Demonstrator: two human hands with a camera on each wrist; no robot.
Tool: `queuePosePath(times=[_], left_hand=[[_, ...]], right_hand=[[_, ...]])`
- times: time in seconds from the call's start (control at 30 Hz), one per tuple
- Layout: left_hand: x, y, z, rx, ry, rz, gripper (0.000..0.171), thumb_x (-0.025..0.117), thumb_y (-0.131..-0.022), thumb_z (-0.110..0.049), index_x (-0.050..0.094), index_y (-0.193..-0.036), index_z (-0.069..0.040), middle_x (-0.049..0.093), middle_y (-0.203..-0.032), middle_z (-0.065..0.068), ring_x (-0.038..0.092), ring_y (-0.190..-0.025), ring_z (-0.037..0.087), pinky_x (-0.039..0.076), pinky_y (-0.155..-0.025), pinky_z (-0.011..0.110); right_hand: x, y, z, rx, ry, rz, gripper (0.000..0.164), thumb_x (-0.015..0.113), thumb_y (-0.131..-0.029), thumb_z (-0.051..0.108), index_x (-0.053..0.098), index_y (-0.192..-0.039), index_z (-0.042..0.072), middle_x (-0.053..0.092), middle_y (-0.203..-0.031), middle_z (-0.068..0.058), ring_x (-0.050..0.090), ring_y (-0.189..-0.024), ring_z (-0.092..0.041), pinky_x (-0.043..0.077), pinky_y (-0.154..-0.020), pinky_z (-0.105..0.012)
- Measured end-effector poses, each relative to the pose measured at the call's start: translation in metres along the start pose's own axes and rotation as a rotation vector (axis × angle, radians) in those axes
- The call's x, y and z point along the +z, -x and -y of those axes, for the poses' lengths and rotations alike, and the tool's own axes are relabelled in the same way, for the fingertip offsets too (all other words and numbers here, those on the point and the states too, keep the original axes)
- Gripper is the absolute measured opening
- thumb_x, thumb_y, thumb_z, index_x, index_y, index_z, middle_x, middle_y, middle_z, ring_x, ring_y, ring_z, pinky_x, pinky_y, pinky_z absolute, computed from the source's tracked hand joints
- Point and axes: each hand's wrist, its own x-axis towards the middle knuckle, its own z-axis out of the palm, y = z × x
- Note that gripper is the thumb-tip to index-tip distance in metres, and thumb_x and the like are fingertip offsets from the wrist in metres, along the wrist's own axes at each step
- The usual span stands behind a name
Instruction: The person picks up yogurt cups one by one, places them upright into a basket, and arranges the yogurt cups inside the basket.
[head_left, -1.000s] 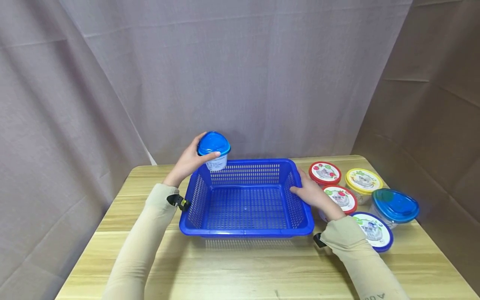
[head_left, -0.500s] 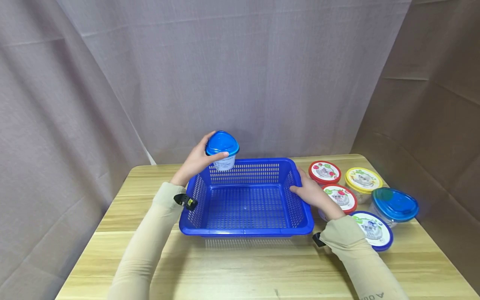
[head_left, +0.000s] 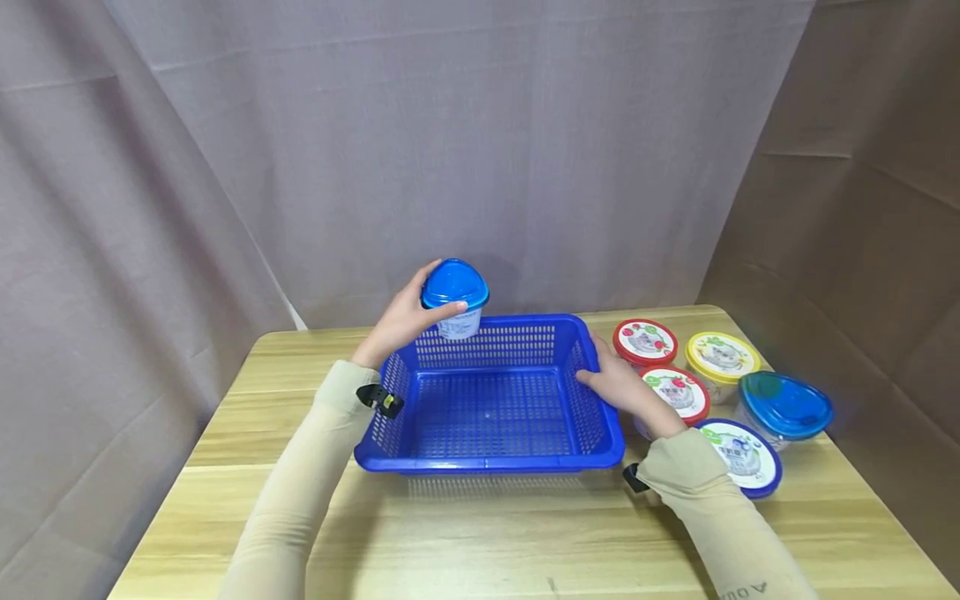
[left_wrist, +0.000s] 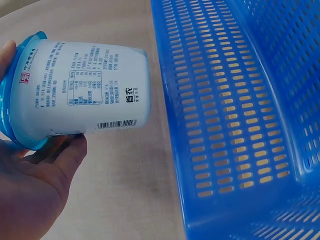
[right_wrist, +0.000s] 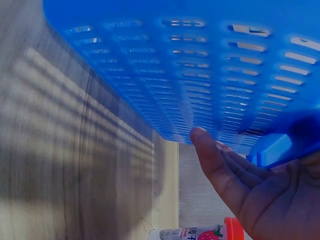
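My left hand point(head_left: 405, 323) grips a white tub with a blue lid point(head_left: 456, 285), thumb in front and fingers behind. The tub is held up near the back left rim of a blue slotted plastic basket point(head_left: 487, 463). In the left wrist view the tub point(left_wrist: 90, 90) shows printed text and a barcode, apart from the basket wall point(left_wrist: 200, 212). My right hand point(head_left: 622, 387) holds the basket's right side, its thumb over the rim and the fingers outside. Those fingers lie along the outer wall point(right_wrist: 150, 55) in the right wrist view. Nothing lies inside the basket.
Right of the basket, several lidded tubs stand grouped: two red-lidded tubs point(head_left: 671, 394), a yellow-lidded one point(head_left: 722, 357), a blue-rimmed one point(head_left: 742, 457) and a blue-lidded one point(head_left: 786, 404). Grey curtains point(head_left: 420, 150) hang behind the wooden table point(head_left: 450, 542).
My left hand has carried the blue-lidded tub to the right along the basket's back rim. The right hand and the basket have stayed nearly in place.
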Motion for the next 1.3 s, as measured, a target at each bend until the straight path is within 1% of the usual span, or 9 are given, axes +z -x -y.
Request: queuePosePath(times=[0.1, 0.4, 0.53, 0.7, 0.8, 1.0, 1.13, 1.3], left_hand=[[0.003, -0.002, -0.001, 0.008, 0.002, 0.003, 0.094, 0.075, -0.084, -0.054, 0.026, -0.16, -0.026, 0.04, -0.155, 0.014, 0.046, -0.136, 0.034, 0.04, -0.108, 0.053], [0.015, -0.007, -0.005, 0.029, -0.01, 0.026, 0.092, 0.072, -0.086, -0.054, 0.025, -0.16, -0.025, 0.04, -0.155, 0.015, 0.046, -0.136, 0.034, 0.04, -0.109, 0.052], [0.02, -0.006, -0.007, 0.03, -0.023, 0.027, 0.092, 0.072, -0.086, -0.055, 0.026, -0.16, -0.025, 0.04, -0.155, 0.015, 0.045, -0.137, 0.033, 0.039, -0.109, 0.051], [0.027, -0.006, -0.008, 0.037, -0.028, 0.044, 0.091, 0.072, -0.087, -0.054, 0.026, -0.16, -0.024, 0.041, -0.155, 0.016, 0.046, -0.136, 0.033, 0.04, -0.109, 0.05], [0.032, -0.008, -0.008, 0.05, -0.031, 0.052, 0.091, 0.072, -0.087, -0.053, 0.026, -0.16, -0.022, 0.042, -0.154, 0.016, 0.047, -0.136, 0.033, 0.04, -0.109, 0.05], [0.042, -0.011, -0.009, 0.049, -0.037, 0.069, 0.093, 0.071, -0.086, -0.057, 0.025, -0.16, -0.023, 0.041, -0.155, 0.014, 0.046, -0.136, 0.031, 0.04, -0.109, 0.049], [0.049, -0.012, -0.012, 0.05, -0.021, 0.087, 0.093, 0.071, -0.087, -0.055, 0.025, -0.16, -0.023, 0.04, -0.155, 0.013, 0.047, -0.136, 0.031, 0.041, -0.108, 0.049], [0.057, -0.013, -0.014, 0.06, -0.032, 0.114, 0.092, 0.071, -0.088, -0.053, 0.024, -0.161, -0.022, 0.04, -0.156, 0.013, 0.047, -0.135, 0.031, 0.042, -0.108, 0.049]], right_hand=[[0.001, -0.001, -0.001, 0.002, -0.022, -0.001, 0.078, 0.053, -0.1, 0.011, 0.004, -0.158, -0.007, 0.032, -0.149, -0.041, 0.044, -0.13, -0.055, 0.037, -0.104, -0.066], [0.003, 0.001, 0.0, 0.058, -0.036, 0.01, 0.079, 0.052, -0.101, 0.014, 0.001, -0.159, -0.004, 0.028, -0.153, -0.039, 0.041, -0.133, -0.053, 0.036, -0.106, -0.065], [0.005, 0.0, 0.001, 0.05, -0.039, 0.007, 0.079, 0.052, -0.1, 0.014, 0.002, -0.159, -0.004, 0.028, -0.153, -0.038, 0.042, -0.133, -0.053, 0.037, -0.105, -0.065], [0.006, 0.0, 0.0, 0.038, -0.04, 0.001, 0.079, 0.052, -0.1, 0.012, 0.002, -0.158, -0.006, 0.03, -0.151, -0.04, 0.044, -0.13, -0.054, 0.04, -0.103, -0.065], [0.006, 0.0, 0.0, 0.045, -0.04, 0.002, 0.078, 0.052, -0.1, 0.012, 0.002, -0.159, -0.005, 0.029, -0.151, -0.04, 0.044, -0.13, -0.055, 0.04, -0.103, -0.065], [0.005, 0.0, -0.001, 0.051, -0.034, 0.0, 0.079, 0.052, -0.101, 0.013, 0.002, -0.159, -0.004, 0.031, -0.151, -0.04, 0.043, -0.131, -0.055, 0.038, -0.104, -0.066], [0.004, 0.001, 0.0, 0.042, -0.024, -0.003, 0.079, 0.053, -0.1, 0.013, 0.003, -0.158, -0.005, 0.032, -0.15, -0.041, 0.044, -0.13, -0.055, 0.039, -0.102, -0.066], [0.002, 0.003, 0.0, 0.046, -0.019, -0.002, 0.079, 0.052, -0.1, 0.014, 0.003, -0.158, -0.005, 0.031, -0.15, -0.04, 0.043, -0.131, -0.055, 0.038, -0.103, -0.066]])
